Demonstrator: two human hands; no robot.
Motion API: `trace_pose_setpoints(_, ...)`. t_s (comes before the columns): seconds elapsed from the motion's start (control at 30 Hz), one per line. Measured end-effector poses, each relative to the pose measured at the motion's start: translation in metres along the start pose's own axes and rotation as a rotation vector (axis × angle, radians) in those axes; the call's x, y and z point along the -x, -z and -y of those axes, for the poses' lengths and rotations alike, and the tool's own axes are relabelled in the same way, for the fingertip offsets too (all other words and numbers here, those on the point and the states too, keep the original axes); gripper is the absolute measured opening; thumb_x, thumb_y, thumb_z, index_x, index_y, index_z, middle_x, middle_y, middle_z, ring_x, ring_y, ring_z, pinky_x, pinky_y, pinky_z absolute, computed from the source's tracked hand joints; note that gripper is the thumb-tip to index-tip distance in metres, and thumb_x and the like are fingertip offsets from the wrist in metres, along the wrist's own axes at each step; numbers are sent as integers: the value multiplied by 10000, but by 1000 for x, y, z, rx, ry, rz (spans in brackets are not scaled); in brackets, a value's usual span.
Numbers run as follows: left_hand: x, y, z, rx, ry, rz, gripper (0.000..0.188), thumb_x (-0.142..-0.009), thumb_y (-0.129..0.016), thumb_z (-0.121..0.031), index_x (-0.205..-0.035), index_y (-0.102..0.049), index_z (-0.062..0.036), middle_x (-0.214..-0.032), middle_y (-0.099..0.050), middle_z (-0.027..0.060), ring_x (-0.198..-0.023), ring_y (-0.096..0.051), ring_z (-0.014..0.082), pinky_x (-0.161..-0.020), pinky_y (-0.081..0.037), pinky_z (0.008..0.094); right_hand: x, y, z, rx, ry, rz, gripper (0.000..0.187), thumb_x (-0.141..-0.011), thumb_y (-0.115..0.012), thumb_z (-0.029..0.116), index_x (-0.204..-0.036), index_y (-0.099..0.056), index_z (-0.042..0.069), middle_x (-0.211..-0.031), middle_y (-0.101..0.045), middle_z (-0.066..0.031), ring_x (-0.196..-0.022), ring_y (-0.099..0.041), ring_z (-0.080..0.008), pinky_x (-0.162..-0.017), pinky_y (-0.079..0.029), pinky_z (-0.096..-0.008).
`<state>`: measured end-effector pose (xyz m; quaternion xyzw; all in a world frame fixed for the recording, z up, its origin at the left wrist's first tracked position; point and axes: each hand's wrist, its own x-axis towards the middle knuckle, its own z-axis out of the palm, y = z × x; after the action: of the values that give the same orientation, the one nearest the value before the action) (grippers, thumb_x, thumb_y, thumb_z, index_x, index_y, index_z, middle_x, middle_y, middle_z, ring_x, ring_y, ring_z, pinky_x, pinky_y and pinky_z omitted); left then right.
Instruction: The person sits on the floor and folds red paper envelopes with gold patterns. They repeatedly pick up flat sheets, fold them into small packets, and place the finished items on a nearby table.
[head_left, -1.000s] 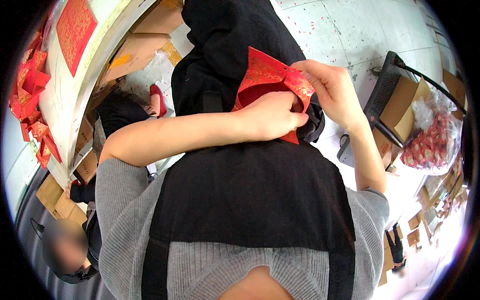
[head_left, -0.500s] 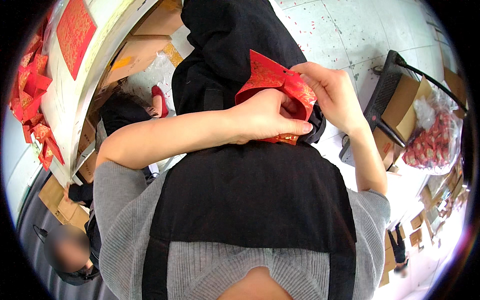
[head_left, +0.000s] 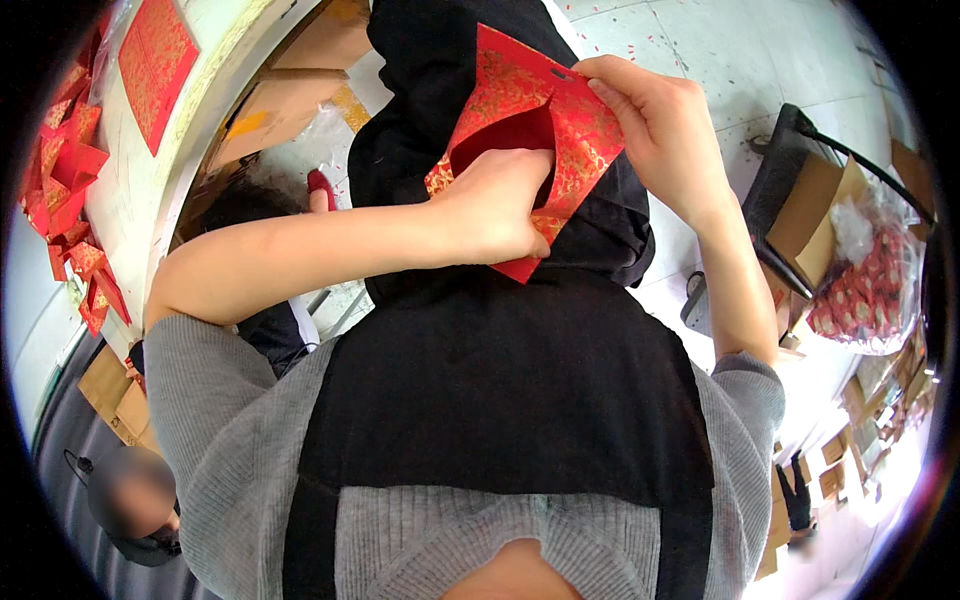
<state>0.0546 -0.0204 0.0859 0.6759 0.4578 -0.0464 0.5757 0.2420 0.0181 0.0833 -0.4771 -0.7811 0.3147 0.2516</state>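
Note:
Above my lap is a folded piece of red card [head_left: 590, 150] with a gold floral pattern, a small hole near its far edge and a plain red inside. My left hand [head_left: 495, 205] reaches into its gaping opening. The fingers are partly hidden inside, while the thumb rests outside by the lower point, so the card's near side is held between them. At the far right corner, my right hand [head_left: 655, 115] pinches the edge between thumb and fingers.
On the white table [head_left: 115, 190] at left lie a flat red-gold card [head_left: 158, 70] and a pile of folded red pieces [head_left: 70, 190]. Cardboard boxes [head_left: 275, 110] stand beneath. At right are a black chair [head_left: 785, 180] and a clear bag of red items [head_left: 870, 290]. Another person [head_left: 135, 510] is at lower left.
The card has moved away from my body and opened out flatter, turning more of its patterned face upward. My left hand has gone deeper into the opening; my right hand has shifted slightly farther away.

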Motion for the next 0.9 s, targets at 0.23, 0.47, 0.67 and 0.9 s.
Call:
trace_pose_setpoints(0.23, 10, -7, 12, -126, 45, -28, 518, -635, -788, -106, -1079, -563, 39, -1003, -648, 231, -976, -610, 414, -867, -486, 453, -1, -14, 9, -30, 18, 26, 197, -833, -579, 95, -1015, -653, 90, -810, -658, -180, -763, -648, -365, -668, -531, -419)
trace_pose_setpoints(0.47, 9, 3, 8, -141, -15, -121, 514, -575, -842, -186, -947, -587, 59, -924, -647, 253, -928, -627, 408, -833, -492, 447, -16, -17, 4, 81, 25, 49, 195, -879, -551, 29, -1045, -652, 40, -828, -665, -185, -764, -668, -324, -682, -521, -341)
trace_pose_setpoints(0.67, 0, 20, -2, -165, -1, -238, 515, -565, -841, -202, -923, -602, 81, -920, -641, 259, -916, -630, 397, -852, -486, 424, -56, 3, 4, 61, 96, -17, 160, -865, -545, 50, -969, -664, 27, -834, -658, -202, -793, -661, -352, -698, -525, -363)
trace_pose_setpoints(0.9, -1, -18, 18, 52, 110, -116, 424, -575, -815, -124, -888, -620, 84, -893, -654, 262, -909, -643, 396, -826, -502, 432, -28, -26, 2, 48, 49, 58, 219, -786, -553, 66, -961, -682, 90, -784, -663, -184, -756, -651, -370, -691, -528, -446)
